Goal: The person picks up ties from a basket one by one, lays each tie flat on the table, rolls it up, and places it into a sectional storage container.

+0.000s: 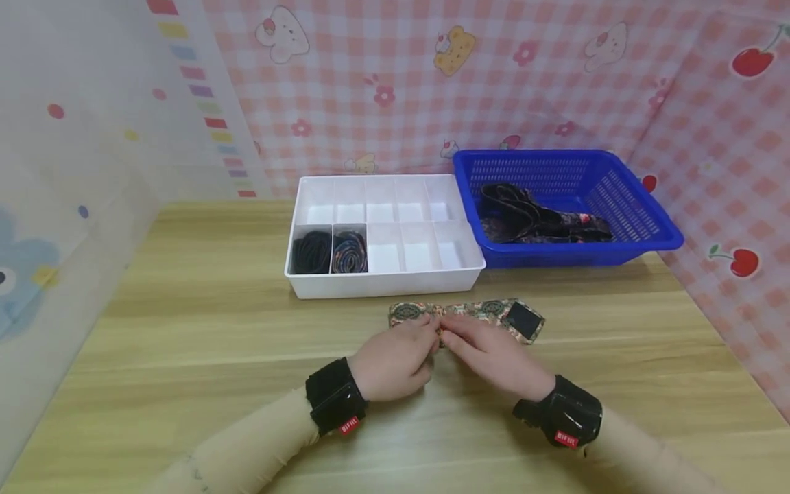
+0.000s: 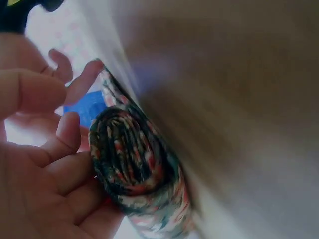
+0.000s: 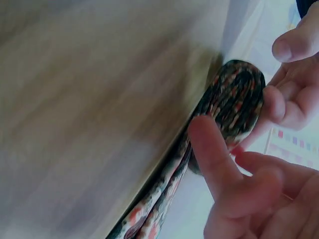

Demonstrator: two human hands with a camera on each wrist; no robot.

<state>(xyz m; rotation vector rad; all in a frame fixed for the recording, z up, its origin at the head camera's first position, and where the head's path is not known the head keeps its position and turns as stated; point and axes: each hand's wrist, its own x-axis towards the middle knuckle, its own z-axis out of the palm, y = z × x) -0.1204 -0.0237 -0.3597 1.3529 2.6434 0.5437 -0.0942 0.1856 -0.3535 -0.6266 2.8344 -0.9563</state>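
Observation:
A patterned necktie [image 1: 492,309] lies on the table in front of the white organizer, its wide end with a dark patch pointing right. Part of it is wound into a flattened coil, whose layered edge shows as a roll [image 2: 124,154] in the left wrist view. My left hand [image 1: 393,358] holds the coil with fingers bent against its side. From the right, my right hand [image 1: 496,355] grips the necktie, with the thumb [image 3: 212,149] pressed where coil and flat length meet. Both hands' fingertips come close together over the fabric.
A white divided organizer [image 1: 389,283] stands behind the hands. Two front-left compartments contain a black rolled tie [image 1: 312,252] and a patterned rolled tie [image 1: 350,254]. On its right, a blue basket [image 1: 568,255] holds dark patterned fabric items [image 1: 524,216]. Printed cloth walls surround the table.

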